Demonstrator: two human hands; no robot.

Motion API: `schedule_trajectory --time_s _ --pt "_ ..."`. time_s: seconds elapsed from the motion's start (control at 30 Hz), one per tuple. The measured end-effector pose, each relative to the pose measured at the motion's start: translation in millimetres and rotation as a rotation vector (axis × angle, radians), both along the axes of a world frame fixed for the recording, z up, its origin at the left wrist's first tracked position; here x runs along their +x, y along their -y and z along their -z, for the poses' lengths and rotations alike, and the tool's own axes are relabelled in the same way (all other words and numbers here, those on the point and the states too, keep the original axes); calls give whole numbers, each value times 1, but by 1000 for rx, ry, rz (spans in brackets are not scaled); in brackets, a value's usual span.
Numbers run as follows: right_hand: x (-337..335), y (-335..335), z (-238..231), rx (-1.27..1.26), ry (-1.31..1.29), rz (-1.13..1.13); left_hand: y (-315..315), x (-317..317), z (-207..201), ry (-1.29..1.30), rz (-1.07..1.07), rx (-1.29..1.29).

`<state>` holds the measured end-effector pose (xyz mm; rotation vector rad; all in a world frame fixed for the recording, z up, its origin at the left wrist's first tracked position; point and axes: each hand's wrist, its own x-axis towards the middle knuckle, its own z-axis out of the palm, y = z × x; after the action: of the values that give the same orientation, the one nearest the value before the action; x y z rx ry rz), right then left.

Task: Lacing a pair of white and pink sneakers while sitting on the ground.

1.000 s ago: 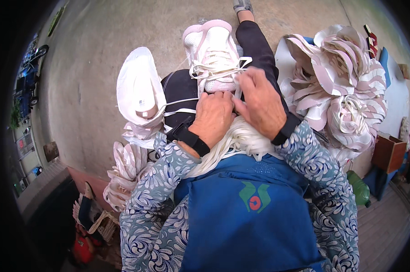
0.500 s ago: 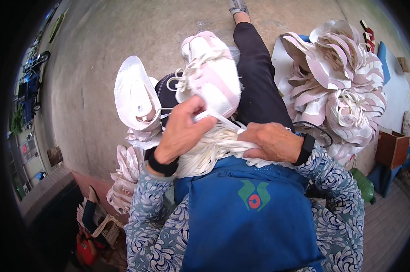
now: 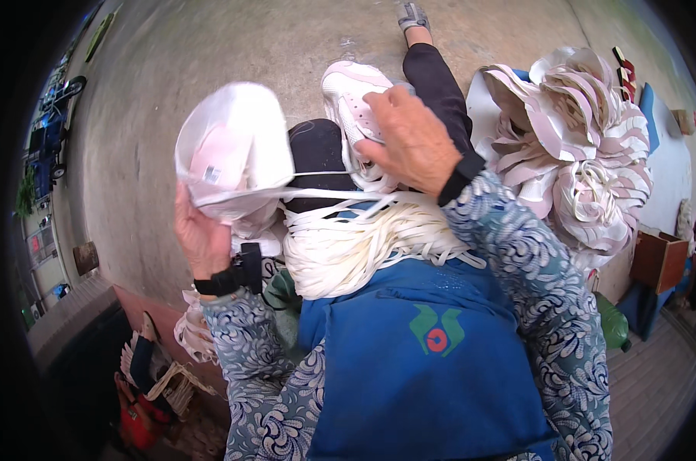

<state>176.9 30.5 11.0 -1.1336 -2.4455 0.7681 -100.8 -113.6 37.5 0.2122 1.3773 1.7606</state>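
My left hand (image 3: 202, 232) is closed on the lower edge of a white and pale pink shoe upper (image 3: 267, 146) at the left, its fingers partly hidden behind it. Another pink and white shoe upper (image 3: 340, 96), with rows of eyelets, lies over my thigh. Across that one reaches my right hand (image 3: 413, 137), thumb and fingers gripping its side. A thick bundle of white shoelaces (image 3: 348, 253) rests on my lap, over a blue apron (image 3: 432, 392). One white lace stretches from the bundle toward the upper in my left hand.
A large heap of pink and white uppers (image 3: 571, 146) stands at the right. Beyond it are a brown wooden box (image 3: 659, 257) and a green bottle (image 3: 611, 321). More uppers (image 3: 194, 330) hang low at the left, above a wicker basket (image 3: 182, 388).
Both hands have let go of the lace. My left hand has moved left onto the white upper, and my right hand up onto the eyeleted one. The laced upper on my thigh is gone from there.
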Motion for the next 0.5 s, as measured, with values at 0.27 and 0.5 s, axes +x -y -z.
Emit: schedule_trajectory --time_s 0.27,0.5 --pt "-17 10 20 258 5 26 17 -35 54 28 37 -114" --pt "-22 9 30 206 117 105 -4 -35 51 -846 219 -682"
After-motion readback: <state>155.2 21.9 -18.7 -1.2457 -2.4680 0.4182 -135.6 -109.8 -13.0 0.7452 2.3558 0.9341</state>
